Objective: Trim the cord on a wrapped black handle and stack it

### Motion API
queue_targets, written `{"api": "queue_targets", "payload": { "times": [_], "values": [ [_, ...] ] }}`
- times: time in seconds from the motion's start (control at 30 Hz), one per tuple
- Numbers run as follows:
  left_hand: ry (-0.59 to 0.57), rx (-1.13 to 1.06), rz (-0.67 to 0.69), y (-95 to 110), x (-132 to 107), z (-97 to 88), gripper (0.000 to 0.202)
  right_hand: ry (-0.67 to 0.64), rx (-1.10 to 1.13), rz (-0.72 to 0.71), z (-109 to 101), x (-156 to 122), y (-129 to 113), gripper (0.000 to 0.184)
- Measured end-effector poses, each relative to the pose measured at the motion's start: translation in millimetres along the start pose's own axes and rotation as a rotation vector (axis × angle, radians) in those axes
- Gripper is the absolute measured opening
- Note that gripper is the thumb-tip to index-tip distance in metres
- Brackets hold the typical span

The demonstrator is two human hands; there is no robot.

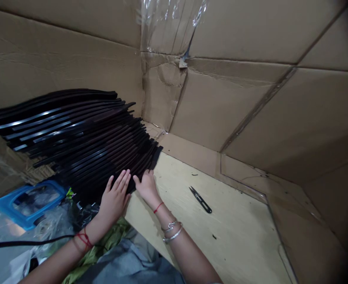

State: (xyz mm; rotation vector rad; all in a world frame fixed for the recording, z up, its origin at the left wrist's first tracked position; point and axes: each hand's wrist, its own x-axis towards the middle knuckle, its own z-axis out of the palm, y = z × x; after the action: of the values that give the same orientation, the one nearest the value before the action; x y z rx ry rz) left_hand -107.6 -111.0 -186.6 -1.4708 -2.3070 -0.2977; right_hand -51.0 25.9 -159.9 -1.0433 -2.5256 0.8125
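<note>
A tall slanted stack of thin black glossy sheets [81,134] leans against the left cardboard wall. My left hand [114,195] lies flat on the stack's near end, fingers stretched out and together. My right hand [145,183] touches the stack's lower right corner, thumb out, fingers curled at the sheets' edge; whether it grips a sheet I cannot make out. A red thread is tied round each wrist, and the right also wears silver bangles.
Small black thread snips [200,199] lie on the pale wooden board [236,221] right of my hands. Cardboard walls [251,86] enclose the space. A blue-framed clear pouch [28,201], plastic wrap, a black cable [19,242] and green cloth sit at the lower left.
</note>
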Motion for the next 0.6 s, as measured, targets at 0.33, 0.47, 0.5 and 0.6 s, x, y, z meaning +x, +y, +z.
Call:
{"api": "queue_targets", "payload": {
  "times": [0.33, 0.47, 0.5, 0.6],
  "values": [
    [0.043, -0.015, 0.033, 9.8, 4.1, 2.6, 0.052, 0.007, -0.026, -0.032, -8.9, -12.7, 1.3, 0.024],
    [0.161, 0.003, 0.016, -11.0, 27.8, -41.6, 0.048, 0.047, -0.023, -0.06, -5.3, -10.4, -0.1, 0.021],
    [0.232, 0.012, -0.03, -22.4, 38.9, -58.7, 0.046, 0.059, -0.021, -0.065, -5.0, -10.4, 1.0, 0.021],
    [0.487, 0.009, -0.263, -67.8, 76.6, -103.6, 0.041, 0.083, -0.017, -0.076, -3.9, -11.1, 5.0, 0.022]
  ]
}}
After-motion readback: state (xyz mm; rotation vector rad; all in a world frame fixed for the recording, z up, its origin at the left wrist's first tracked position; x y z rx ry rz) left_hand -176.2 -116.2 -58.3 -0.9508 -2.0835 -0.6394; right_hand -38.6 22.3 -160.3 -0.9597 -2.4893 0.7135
